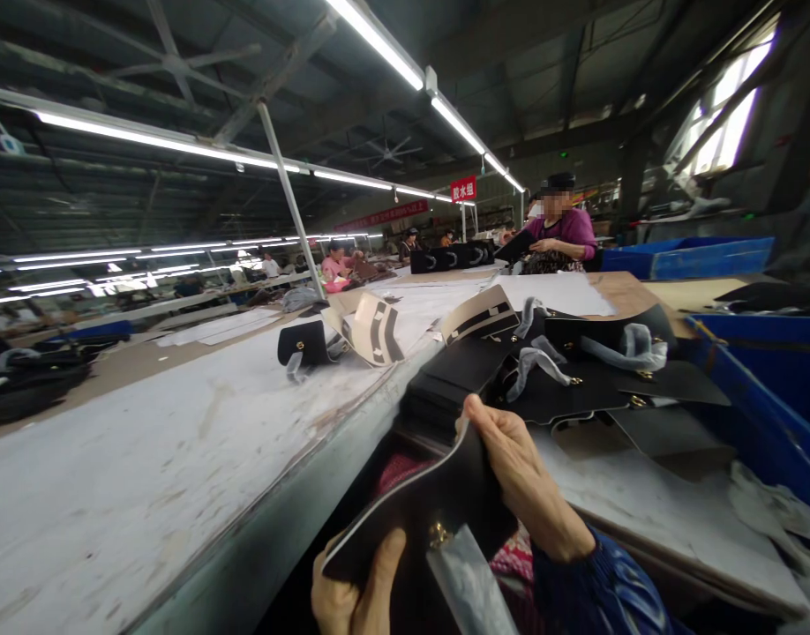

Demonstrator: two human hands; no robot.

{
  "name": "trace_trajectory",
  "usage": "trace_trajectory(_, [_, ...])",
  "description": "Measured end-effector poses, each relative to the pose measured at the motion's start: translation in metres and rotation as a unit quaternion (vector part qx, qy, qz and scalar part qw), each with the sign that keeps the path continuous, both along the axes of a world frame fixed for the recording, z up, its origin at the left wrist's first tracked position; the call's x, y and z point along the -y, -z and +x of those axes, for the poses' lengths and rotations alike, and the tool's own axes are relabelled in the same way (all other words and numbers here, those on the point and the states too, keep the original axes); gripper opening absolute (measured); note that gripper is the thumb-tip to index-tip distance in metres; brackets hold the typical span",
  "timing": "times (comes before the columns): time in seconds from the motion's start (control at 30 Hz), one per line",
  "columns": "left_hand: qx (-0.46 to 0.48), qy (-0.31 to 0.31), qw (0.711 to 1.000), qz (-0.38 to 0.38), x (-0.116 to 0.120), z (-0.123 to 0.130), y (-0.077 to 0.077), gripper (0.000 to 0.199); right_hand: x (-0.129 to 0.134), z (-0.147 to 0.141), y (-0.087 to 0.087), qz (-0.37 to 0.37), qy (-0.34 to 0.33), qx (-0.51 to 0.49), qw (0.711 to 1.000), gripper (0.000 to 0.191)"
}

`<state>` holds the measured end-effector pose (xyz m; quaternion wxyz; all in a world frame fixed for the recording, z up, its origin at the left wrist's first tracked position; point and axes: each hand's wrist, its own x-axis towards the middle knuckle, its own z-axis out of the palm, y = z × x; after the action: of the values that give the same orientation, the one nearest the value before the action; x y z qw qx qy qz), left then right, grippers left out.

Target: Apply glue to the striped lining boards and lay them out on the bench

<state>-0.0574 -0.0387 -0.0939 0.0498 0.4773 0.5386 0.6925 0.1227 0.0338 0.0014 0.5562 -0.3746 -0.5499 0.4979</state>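
Note:
A black leather panel [418, 511] with a pale edge is held between my two hands, over my lap at the table's front edge. My left hand [358, 582] grips its lower left corner, thumb on top. My right hand [511, 459] pinches its upper right edge. On the panel sits a gold clasp [438, 534], and a strap wrapped in clear plastic [471, 578] hangs from it. Just beyond my right hand lie stacked black panels [451, 379] and more black pieces with plastic-wrapped straps [541, 366].
The long white-covered table [180, 476] extends left. Beige pieces with black strips [378, 331] and a small black panel [303, 344] lie on it. Blue bins [762, 397] stand at right. A person in purple [573, 234] works farther back, with others beyond.

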Motion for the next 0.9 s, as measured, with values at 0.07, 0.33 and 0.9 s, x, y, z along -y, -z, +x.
trace_trajectory(0.07, [0.008, -0.022, 1.0, -0.015, -0.005, -0.01, 0.005, 0.02, -0.003, 0.004, 0.007, 0.038, -0.025, 0.003, 0.999, 0.064])
trace_trajectory(0.33, [0.137, 0.048, 0.988, -0.054, -0.035, -0.019, -0.025, 0.042, -0.008, 0.007, 0.027, 0.254, 0.065, 0.23, 0.937, 0.042])
trace_trajectory(0.9, [-0.408, -0.068, 0.899, 0.145, -0.04, 0.003, -0.076, 0.028, -0.005, -0.016, 0.03, 0.464, 0.129, 0.387, 0.786, 0.038])
